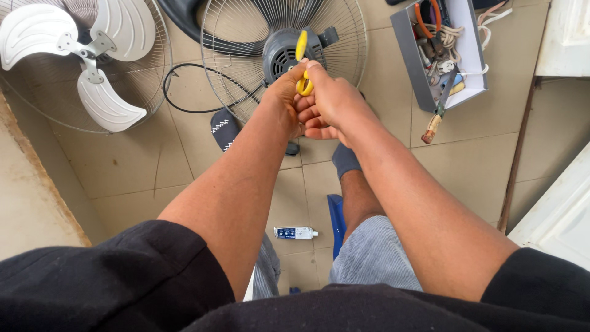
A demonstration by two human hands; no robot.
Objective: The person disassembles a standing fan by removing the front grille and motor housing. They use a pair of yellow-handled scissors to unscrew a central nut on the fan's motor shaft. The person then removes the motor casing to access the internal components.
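Both hands meet above the fan motor (284, 54) in its wire guard (344, 55) — left hand (287, 89) and right hand (329, 101) each closed on the yellow tool (302, 61), held upright over the floor (135, 166), apparently for steadiness.

Pretty cramped up top: the fan motor (284, 54) in its wire guard (350, 67) sits right at 12 o'clock, blocking anything straight ahead. At 10 o'clock the white fan blade (104, 101) on the other grille (138, 101) eats that corner, with a black cable (184, 107) looping between the two. The grey toolbox (410, 58) crowds 2 o'clock. Bare tile (141, 166) at 9 o'clock and at 3 o'clock gives room; a small tube (295, 232) lies at 6 o'clock.
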